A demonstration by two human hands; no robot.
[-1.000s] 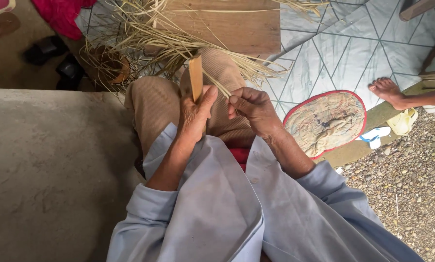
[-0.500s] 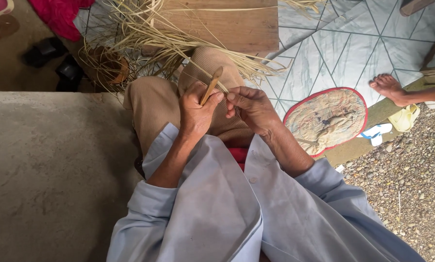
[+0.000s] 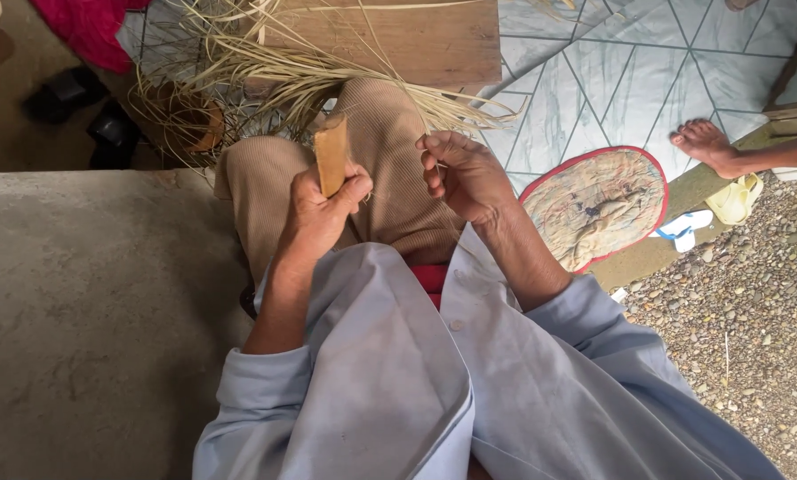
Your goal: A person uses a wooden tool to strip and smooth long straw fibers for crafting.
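My left hand grips a flat tan wooden piece, held upright over my knee in tan trousers. My right hand is a little to the right, with its fingers pinched on a thin pale straw strand that runs up toward a loose bundle of dry straw. The bundle lies across my knees and over a wooden board.
A grey concrete slab fills the left. A woven fan with a red rim lies on the patterned tile floor at right. Another person's bare foot, yellow and white sandals, gravel, black shoes, red cloth.
My hands have drawn apart; the right hand pulled the strand to the right. The wooden piece turned from slanted to upright in my left hand.
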